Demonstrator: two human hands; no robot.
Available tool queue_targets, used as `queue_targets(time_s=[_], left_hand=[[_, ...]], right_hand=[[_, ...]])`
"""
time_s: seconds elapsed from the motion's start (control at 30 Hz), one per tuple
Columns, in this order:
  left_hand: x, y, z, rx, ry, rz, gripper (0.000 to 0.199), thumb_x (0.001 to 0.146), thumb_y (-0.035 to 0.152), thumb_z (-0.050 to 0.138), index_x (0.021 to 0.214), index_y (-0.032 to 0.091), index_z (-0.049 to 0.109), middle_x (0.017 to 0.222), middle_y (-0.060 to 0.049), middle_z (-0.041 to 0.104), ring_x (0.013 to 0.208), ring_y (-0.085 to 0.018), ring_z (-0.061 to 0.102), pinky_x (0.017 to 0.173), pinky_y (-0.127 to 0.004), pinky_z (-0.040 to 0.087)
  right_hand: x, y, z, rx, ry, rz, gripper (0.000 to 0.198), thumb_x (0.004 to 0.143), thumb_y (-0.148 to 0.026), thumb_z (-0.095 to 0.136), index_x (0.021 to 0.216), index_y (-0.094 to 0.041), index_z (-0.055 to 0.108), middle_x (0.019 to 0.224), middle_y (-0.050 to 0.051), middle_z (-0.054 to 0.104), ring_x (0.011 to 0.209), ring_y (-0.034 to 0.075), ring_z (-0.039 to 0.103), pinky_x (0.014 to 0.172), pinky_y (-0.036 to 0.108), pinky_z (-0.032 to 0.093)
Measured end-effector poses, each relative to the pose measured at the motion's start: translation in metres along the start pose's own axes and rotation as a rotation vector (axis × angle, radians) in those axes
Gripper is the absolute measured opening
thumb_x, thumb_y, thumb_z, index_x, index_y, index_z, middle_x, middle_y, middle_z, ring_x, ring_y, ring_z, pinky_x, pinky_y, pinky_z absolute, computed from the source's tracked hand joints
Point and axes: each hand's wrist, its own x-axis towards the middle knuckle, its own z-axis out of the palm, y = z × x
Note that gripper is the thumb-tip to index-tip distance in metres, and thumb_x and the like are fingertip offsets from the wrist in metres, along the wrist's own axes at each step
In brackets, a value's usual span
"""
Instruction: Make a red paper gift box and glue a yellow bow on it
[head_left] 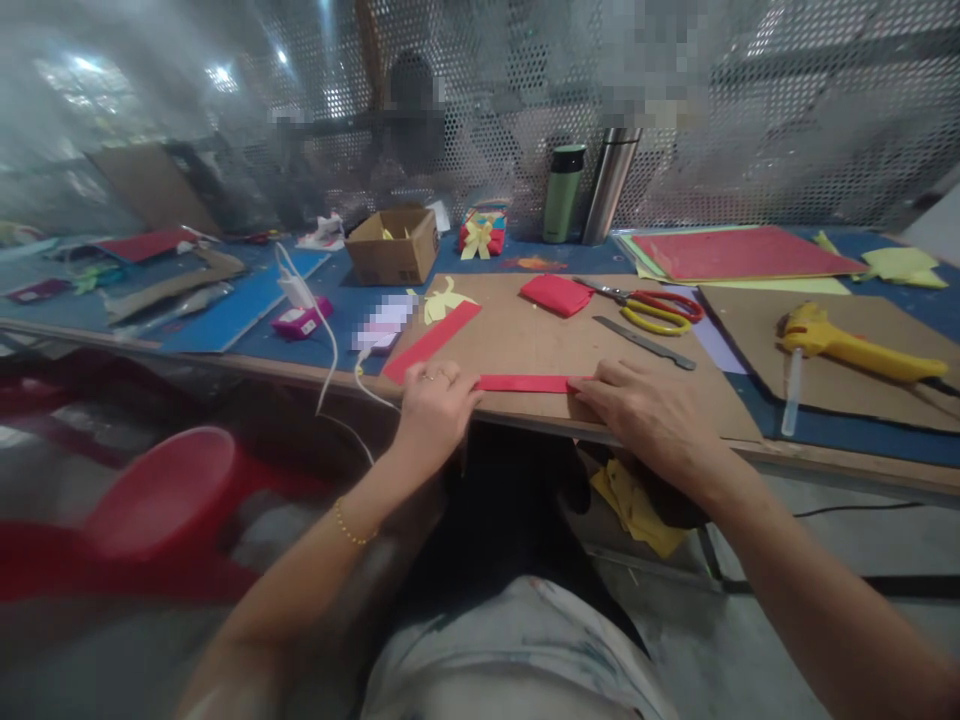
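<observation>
While the fingers of the left hand and right hand pinch opposite ends of the narrow red strip on flat brown cardboard, it's probably mid-fold, so I'd crease it evenly next.

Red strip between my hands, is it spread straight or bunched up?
Spread straight: the red strip runs in an even line from the left hand to the right hand, without visible bunching.

Narrow red strip, long and straight, laid sideways on a brown cardboard sheet, close to its near edge, held at both ends — left end hidden by the left hand, right end under the right hand — middle stretch exposed between.
</observation>
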Motion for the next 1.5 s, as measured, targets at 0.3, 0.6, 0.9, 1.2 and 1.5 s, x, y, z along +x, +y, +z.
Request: queue_targets(time_s=[0.3,0.6,0.9,1.2,1.5], left_hand=[[0.021,-0.001,0.000,-0.163,-0.157,-0.091,0.030,0.107,0.029,0.058,0.130,0.025,0.078,0.116,-0.010,0.071,0.110,-0.026,0.060,0.094,-0.043,0.040],[0.029,-0.001,0.001,-0.375,-0.165,-0.229,0.033,0.105,0.021,0.053,0.123,0.029,0.080,0.108,-0.006,0.078,0.107,-0.026,0.062,0.098,-0.045,0.040],[0.037,-0.001,-0.001,-0.371,-0.210,-0.246,0.032,0.107,0.026,0.050,0.117,0.029,0.081,0.109,-0.003,0.081,0.106,-0.025,0.064,0.099,-0.046,0.040],[0.040,0.004,0.000,-0.371,-0.227,-0.307,0.027,0.104,0.022,0.054,0.116,0.027,0.078,0.102,-0.002,0.081,0.104,-0.025,0.063,0.100,-0.044,0.040],[0.042,0.007,0.003,-0.382,-0.251,-0.360,0.022,0.099,0.020,0.059,0.111,0.024,0.076,0.098,-0.004,0.077,0.109,-0.027,0.060,0.103,-0.044,0.035]], right_hand=[[0.002,-0.004,-0.002,-0.099,-0.039,-0.049,0.021,0.103,-0.015,0.055,0.107,-0.020,0.075,0.092,0.010,0.065,0.085,0.022,0.057,0.060,0.032,0.027],[-0.001,-0.012,0.002,-0.148,0.029,-0.070,0.021,0.096,-0.007,0.054,0.098,-0.019,0.071,0.093,0.011,0.065,0.085,0.023,0.057,0.062,0.033,0.032],[0.001,-0.015,0.002,-0.162,0.012,-0.039,0.023,0.098,-0.006,0.054,0.101,-0.018,0.074,0.092,0.011,0.066,0.086,0.024,0.060,0.062,0.034,0.033],[-0.002,-0.015,0.003,-0.160,0.034,-0.041,0.023,0.093,-0.002,0.056,0.101,-0.016,0.073,0.093,0.011,0.065,0.085,0.023,0.058,0.062,0.034,0.032],[-0.002,-0.015,0.003,-0.175,-0.013,-0.018,0.024,0.092,-0.003,0.056,0.104,-0.016,0.071,0.096,0.011,0.065,0.087,0.023,0.059,0.062,0.032,0.031]])
